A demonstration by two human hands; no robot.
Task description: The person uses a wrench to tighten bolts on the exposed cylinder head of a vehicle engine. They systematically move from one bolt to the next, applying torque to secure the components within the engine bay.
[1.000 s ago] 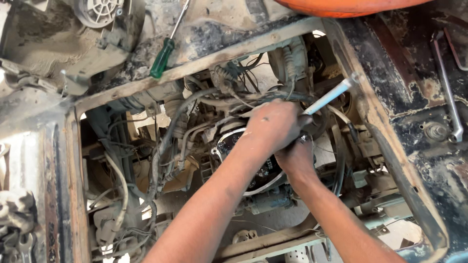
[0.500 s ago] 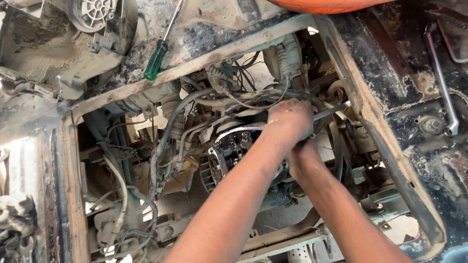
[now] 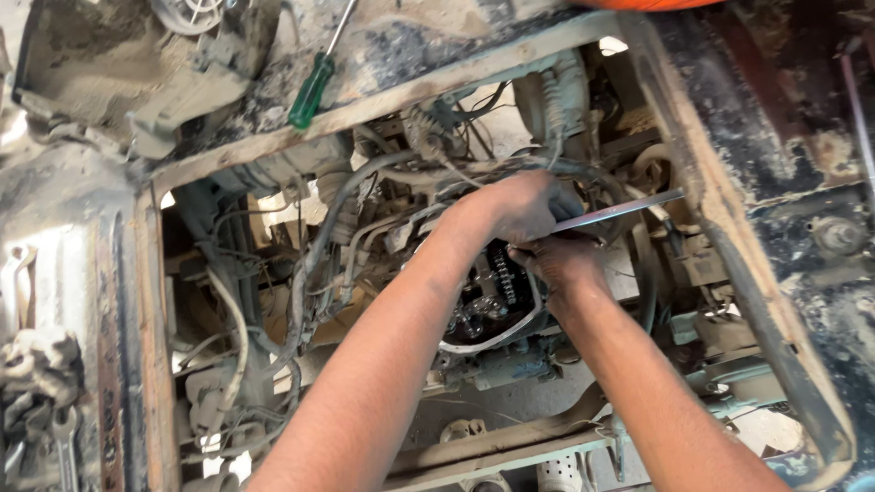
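1. Wrench (image 3: pixel 620 211): thin metal bar, lying almost level, free end pointing at the right rail of the frame (image 3: pixel 729 264); half a second ago it sat lower and shorter in view, a second ago it tilted up, so it has swung through an arc
2. Left hand (image 3: pixel 519 205): fist closed over the wrench's inner end, on top
3. Right hand (image 3: pixel 561 269): just beneath, fingers curled at the engine; what they hold is hidden, cannot tell
4. Engine (image 3: pixel 488 301): open, chain and gears showing, mid-opening, ringed by hoses
5. Green-handled screwdriver (image 3: pixel 310 91): lies untouched on the dusty top edge, well apart
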